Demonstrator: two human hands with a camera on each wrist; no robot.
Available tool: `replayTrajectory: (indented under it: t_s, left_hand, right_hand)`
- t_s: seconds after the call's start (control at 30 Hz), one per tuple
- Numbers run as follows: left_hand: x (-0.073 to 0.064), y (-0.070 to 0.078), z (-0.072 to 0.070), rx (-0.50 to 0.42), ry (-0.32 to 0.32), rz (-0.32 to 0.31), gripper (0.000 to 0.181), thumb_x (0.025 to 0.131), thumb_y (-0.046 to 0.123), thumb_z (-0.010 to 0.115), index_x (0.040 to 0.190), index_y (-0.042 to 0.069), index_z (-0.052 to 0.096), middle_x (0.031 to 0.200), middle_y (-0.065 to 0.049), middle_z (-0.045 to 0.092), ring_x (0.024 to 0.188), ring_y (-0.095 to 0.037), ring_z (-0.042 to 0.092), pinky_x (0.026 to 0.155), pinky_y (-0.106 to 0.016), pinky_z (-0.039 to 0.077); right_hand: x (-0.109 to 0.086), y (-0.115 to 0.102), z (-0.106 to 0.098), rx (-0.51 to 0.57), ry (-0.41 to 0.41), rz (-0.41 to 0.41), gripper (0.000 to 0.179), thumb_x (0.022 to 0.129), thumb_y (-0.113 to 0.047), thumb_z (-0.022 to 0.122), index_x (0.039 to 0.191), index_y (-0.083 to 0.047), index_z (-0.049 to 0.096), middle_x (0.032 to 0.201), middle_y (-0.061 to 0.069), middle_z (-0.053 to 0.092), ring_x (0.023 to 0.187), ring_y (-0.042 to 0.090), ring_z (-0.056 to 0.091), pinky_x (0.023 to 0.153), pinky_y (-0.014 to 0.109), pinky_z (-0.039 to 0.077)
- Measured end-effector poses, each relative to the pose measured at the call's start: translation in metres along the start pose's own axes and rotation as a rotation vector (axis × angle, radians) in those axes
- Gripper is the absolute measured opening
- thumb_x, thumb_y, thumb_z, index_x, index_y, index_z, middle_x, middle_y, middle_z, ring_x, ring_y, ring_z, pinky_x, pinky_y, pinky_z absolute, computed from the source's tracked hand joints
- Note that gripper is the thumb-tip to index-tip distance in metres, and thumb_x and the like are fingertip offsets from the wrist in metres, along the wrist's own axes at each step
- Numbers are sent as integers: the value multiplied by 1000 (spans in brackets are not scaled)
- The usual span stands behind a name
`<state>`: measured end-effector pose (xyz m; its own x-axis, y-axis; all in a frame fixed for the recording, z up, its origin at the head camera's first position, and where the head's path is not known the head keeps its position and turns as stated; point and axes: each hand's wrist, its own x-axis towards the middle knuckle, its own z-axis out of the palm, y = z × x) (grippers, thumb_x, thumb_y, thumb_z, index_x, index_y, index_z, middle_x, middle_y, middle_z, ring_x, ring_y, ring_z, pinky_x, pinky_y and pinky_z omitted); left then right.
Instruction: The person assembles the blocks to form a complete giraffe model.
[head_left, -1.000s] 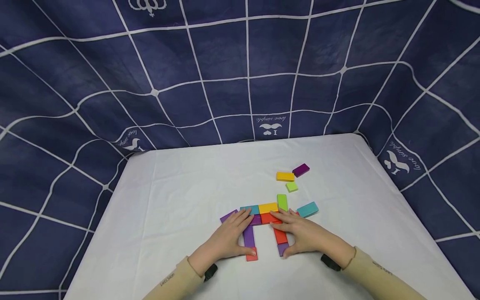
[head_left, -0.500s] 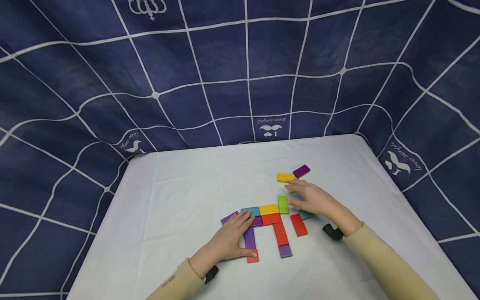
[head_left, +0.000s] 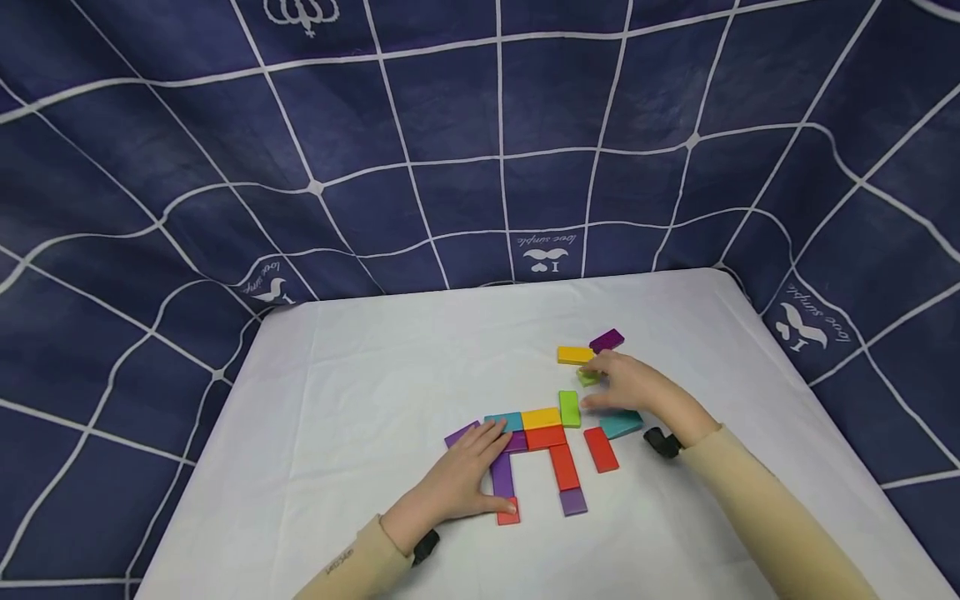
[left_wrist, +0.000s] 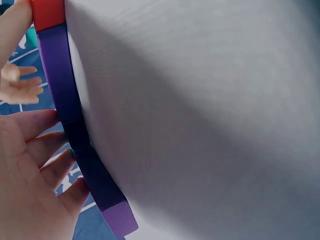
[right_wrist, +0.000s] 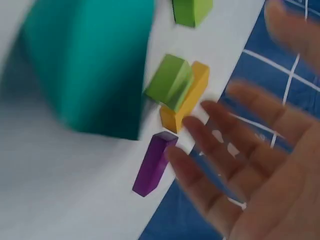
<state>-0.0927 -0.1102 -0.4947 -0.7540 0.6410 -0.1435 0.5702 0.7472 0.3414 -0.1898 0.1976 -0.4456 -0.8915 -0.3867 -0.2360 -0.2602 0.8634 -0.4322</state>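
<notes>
One relaxed left hand (head_left: 463, 478) hides purple blocks (head_left: 503, 477) (partly); one loose right hand (head_left: 632, 388) overlaps a lime block (head_left: 587, 379).

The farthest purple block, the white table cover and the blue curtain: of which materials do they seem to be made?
Purple block: probably painted wood, perhaps plastic; smooth, even colour, straight edges. White cover: likely matte fabric, from its soft creases. Blue curtain: seemingly matte fabric, since its white lines bend in waves.
</notes>
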Motion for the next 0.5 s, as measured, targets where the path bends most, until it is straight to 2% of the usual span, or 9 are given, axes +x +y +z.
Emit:
replayTrajectory:
  t_s: [0.1,0.2,0.5]
  left_hand:
    - [1,0,-1,14,0,1,104,78,66,70,155,9,30,164,-8,25,151,-28,23,124,-43,22]
    - [2,0,-1,25,1,1,104,78,66,70,155,9,31,163,-8,25,151,-27,23,124,-43,23]
    - [0,1,0,5,-1,-2,104,78,65,70,155,9,30,164,-8,24,152,-27,22,124,-43,22]
  right_hand:
    - [-13,-2,6,10,-63,-29,67,77,-45,82,129,-7,64,130,15,59,116,31,56,103,55,48]
    - [-24,-3,13,3,-91,-38,70,73,-47,84,128,-9,64,130,11,59,119,30,54,103,54,48]
    - [-50,-1,34,-50,-69,-108,78,65,-44,90,130,-9,63,136,13,57,124,35,51,105,58,44]
